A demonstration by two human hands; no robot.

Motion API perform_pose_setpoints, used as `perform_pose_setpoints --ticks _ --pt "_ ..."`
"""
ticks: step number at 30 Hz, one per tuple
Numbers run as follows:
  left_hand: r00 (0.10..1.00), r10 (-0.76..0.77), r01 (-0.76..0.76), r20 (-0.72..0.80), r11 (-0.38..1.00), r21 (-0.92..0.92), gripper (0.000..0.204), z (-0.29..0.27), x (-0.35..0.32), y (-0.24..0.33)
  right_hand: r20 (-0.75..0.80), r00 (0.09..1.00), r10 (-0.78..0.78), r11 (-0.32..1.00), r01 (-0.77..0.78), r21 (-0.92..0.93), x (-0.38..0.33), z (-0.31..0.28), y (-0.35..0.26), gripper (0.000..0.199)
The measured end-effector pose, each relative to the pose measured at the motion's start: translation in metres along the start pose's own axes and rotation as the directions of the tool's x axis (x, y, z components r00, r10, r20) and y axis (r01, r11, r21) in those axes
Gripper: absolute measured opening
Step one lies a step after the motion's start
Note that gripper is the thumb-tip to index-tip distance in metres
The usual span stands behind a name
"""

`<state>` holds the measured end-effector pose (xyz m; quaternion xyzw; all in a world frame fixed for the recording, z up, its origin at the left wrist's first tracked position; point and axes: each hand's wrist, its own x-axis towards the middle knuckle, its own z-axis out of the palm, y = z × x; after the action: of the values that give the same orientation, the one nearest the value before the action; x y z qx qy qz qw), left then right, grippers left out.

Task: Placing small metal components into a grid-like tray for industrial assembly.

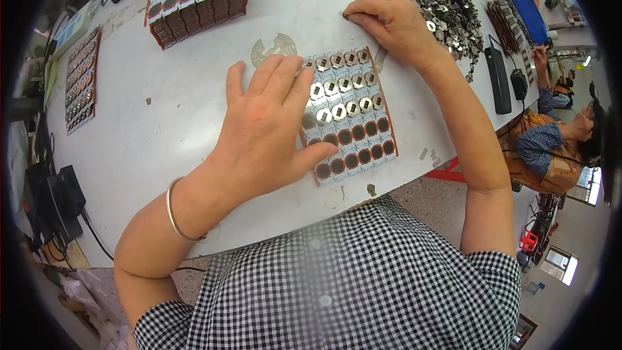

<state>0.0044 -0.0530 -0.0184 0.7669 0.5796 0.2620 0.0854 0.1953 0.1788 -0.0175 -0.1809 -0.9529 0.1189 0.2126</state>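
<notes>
A panel of small circuit boards [353, 135] lies on the table in front of me. Shiny metal clips sit on its upper rows; the lower rows show bare dark round pads. My left hand [262, 120] rests over the panel's left side, fingers spread, hiding part of it. Beyond the panel's upper right corner, my right hand [395, 26] is closed in a pinch. A tiny dark piece [345, 17] shows at its thumb and fingertip; its kind is too small to make out. Beside that hand spreads a pile of loose metal clips [447, 10].
A tall stack of similar panels [201, 0] stands at the far left. Another panel with clips [83, 81] lies at the left edge. A black box-shaped device [497, 80] and a blue bin [528, 13] are at right, where another person [551, 146] sits.
</notes>
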Motion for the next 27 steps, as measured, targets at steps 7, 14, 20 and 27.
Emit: perform_pose_setpoints --ticks 7,14,20,27 --pt "1.000 0.000 0.000 0.012 1.000 -0.008 0.091 -0.001 0.000 0.000 -0.013 0.995 0.095 0.995 -0.096 -0.031 -0.002 0.004 -0.009 0.013" --pt "1.000 -0.003 0.003 0.027 1.000 -0.001 0.091 -0.001 0.000 0.000 0.086 0.947 0.309 0.941 -0.318 0.118 0.006 -0.004 -0.009 0.018" --pt "0.999 -0.006 0.006 0.035 1.000 0.004 0.092 -0.001 0.000 0.001 0.143 0.909 0.392 0.897 -0.412 0.162 0.003 -0.008 -0.015 0.018" --pt "0.999 0.002 -0.002 0.034 1.000 0.018 0.092 -0.001 0.000 0.000 0.173 0.912 0.373 0.873 -0.408 0.267 0.004 -0.006 -0.001 0.018"
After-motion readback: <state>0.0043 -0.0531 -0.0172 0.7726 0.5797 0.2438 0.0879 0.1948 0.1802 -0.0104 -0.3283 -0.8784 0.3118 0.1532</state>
